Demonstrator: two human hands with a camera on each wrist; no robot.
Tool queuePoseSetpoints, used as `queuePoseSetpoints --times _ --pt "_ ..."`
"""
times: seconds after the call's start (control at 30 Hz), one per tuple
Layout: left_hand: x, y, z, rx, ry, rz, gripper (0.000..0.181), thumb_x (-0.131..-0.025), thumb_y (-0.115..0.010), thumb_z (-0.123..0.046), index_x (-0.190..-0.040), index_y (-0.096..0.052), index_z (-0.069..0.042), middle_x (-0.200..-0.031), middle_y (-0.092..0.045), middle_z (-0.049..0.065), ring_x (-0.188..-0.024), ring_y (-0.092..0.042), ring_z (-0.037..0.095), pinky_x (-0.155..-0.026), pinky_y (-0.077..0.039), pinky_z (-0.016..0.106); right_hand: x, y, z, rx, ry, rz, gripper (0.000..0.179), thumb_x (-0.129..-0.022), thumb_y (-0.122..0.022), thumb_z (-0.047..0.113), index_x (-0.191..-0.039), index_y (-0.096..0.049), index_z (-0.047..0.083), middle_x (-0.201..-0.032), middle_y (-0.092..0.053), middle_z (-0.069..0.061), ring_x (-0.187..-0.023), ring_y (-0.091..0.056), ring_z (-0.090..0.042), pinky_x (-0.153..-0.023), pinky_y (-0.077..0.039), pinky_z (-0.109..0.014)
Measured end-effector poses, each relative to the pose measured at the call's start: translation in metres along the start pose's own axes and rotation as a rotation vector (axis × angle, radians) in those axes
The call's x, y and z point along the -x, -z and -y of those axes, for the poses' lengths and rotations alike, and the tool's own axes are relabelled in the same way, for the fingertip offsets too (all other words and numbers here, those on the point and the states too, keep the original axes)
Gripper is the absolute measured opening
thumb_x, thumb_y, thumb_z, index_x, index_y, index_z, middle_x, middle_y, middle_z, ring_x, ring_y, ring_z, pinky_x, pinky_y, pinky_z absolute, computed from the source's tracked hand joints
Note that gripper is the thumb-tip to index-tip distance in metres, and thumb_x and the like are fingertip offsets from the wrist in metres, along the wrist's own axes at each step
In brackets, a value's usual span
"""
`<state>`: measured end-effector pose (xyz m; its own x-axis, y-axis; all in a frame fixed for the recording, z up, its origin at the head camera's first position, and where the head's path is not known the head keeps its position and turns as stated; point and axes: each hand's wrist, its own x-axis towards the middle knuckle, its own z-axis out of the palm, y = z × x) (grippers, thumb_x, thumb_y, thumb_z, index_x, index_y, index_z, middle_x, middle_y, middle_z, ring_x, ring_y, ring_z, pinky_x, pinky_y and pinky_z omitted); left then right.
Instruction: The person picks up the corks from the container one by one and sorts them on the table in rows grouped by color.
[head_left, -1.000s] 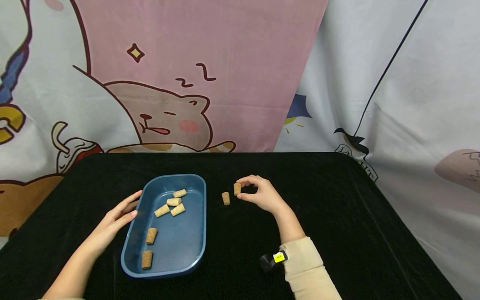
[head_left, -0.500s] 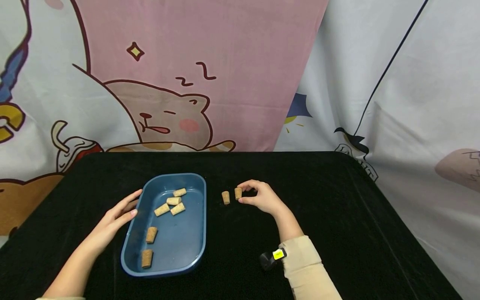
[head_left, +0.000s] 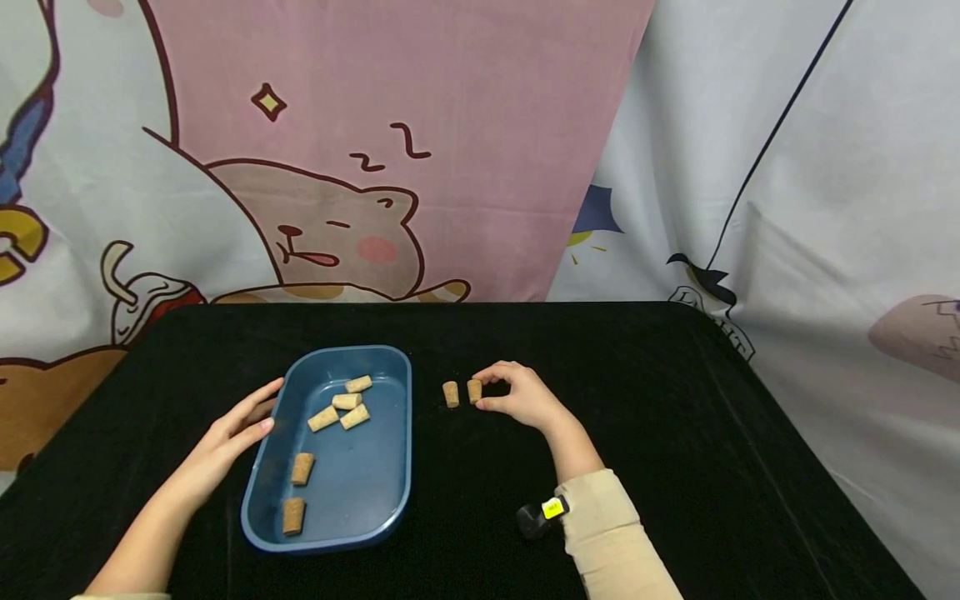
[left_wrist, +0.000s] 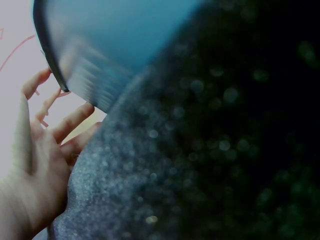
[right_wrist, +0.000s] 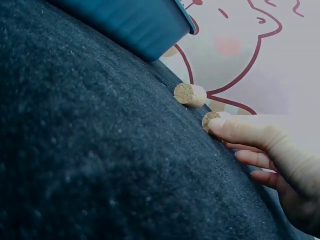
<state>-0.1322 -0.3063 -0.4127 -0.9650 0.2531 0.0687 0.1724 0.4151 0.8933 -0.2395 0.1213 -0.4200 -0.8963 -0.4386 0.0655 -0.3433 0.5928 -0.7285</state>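
Observation:
My right hand [head_left: 523, 398] pinches a brown cork [head_left: 475, 392] between thumb and fingers, low over the black cloth right of the tray. In the right wrist view the thumb covers part of that cork [right_wrist: 212, 121]. Just left of it a second cork [head_left: 451, 394] lies on the cloth. My left hand [head_left: 234, 433] rests with extended fingers against the left rim of the blue tray [head_left: 352, 492]; the left wrist view shows its fingertips at the tray's wall [left_wrist: 120, 45]. Inside the tray are several pale corks [head_left: 347, 402] and two darker ones [head_left: 293, 516].
A black cloth [head_left: 675, 467] covers the table, whose far edge meets a printed curtain [head_left: 510, 150] with cartoon animals. A small black device with a yellow label [head_left: 552, 507] sits at the right wrist.
My right hand has come down slightly with its cork, which now stands level with the neighbouring cork. The left hand and the tray stay in place.

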Motion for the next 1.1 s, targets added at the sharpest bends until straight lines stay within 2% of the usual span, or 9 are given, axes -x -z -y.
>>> queuePoseSetpoints --times 0.2,0.37,0.57,0.73,0.83,0.93,1.1 --pt "0.000 0.000 0.000 0.002 0.003 0.002 0.056 -0.104 -0.038 -0.023 -0.154 -0.016 -0.013 -0.146 -0.029 0.033 -0.125 -0.036 0.051 -0.091 -0.035 0.068 0.001 0.005 0.007 -0.003 0.021 0.011 0.042 -0.080 -0.078 0.022 -0.121 -0.065 0.017 -0.111 -0.059 0.004 -0.105 -0.052 -0.018 -0.092 -0.042 -0.042" --pt "0.000 0.000 0.000 0.002 0.001 0.001 0.056 -0.104 -0.038 -0.022 -0.154 -0.016 -0.013 -0.146 -0.030 0.033 -0.124 -0.037 0.052 -0.091 -0.036 0.068 0.001 0.009 0.019 -0.038 0.087 -0.007 0.046 -0.082 -0.077 0.023 -0.124 -0.063 0.012 -0.116 -0.058 0.002 -0.108 -0.052 -0.021 -0.094 -0.041 -0.044" --pt "0.000 0.000 0.000 0.000 -0.007 0.004 0.055 -0.104 -0.037 -0.021 -0.154 -0.016 -0.013 -0.145 -0.030 0.032 -0.125 -0.036 0.051 -0.091 -0.037 0.067 0.001 0.007 0.045 -0.109 0.196 -0.026 0.042 -0.083 -0.075 0.020 -0.122 -0.063 0.012 -0.116 -0.060 -0.004 -0.108 -0.052 -0.025 -0.094 -0.041 -0.051" --pt "0.000 0.001 0.000 -0.001 -0.004 0.006 0.055 -0.104 -0.037 -0.022 -0.154 -0.016 -0.013 -0.145 -0.031 0.032 -0.124 -0.037 0.051 -0.091 -0.036 0.067 0.003 -0.004 0.070 -0.158 0.276 0.011 0.039 -0.083 -0.075 0.023 -0.120 -0.064 0.015 -0.116 -0.060 -0.002 -0.109 -0.052 -0.029 -0.090 -0.044 -0.051" --pt "0.000 0.000 -0.001 -0.003 -0.001 0.004 0.055 -0.104 -0.037 -0.022 -0.154 -0.016 -0.013 -0.145 -0.032 0.032 -0.124 -0.038 0.050 -0.091 -0.037 0.066 0.004 -0.010 0.084 -0.165 0.308 0.025 0.039 -0.084 -0.075 0.025 -0.120 -0.065 0.013 -0.115 -0.060 -0.003 -0.108 -0.052 -0.029 -0.090 -0.044 -0.051" --pt "0.000 0.000 -0.001 -0.003 0.005 0.001 0.055 -0.104 -0.038 -0.022 -0.154 -0.016 -0.014 -0.145 -0.032 0.032 -0.123 -0.039 0.049 -0.091 -0.038 0.065 0.007 -0.015 0.097 -0.150 0.339 0.026 0.039 -0.083 -0.076 0.025 -0.118 -0.066 0.012 -0.114 -0.060 -0.001 -0.107 -0.053 -0.024 -0.092 -0.043 -0.046" --pt "0.000 -0.001 -0.001 -0.007 0.009 -0.007 0.055 -0.104 -0.038 -0.023 -0.154 -0.017 -0.013 -0.144 -0.033 0.033 -0.122 -0.041 0.049 -0.091 -0.039 0.063 0.011 -0.024 0.114 -0.109 0.370 0.058 0.040 -0.082 -0.077 0.026 -0.120 -0.066 0.016 -0.114 -0.058 0.007 -0.106 -0.053 -0.017 -0.087 -0.046 -0.032"
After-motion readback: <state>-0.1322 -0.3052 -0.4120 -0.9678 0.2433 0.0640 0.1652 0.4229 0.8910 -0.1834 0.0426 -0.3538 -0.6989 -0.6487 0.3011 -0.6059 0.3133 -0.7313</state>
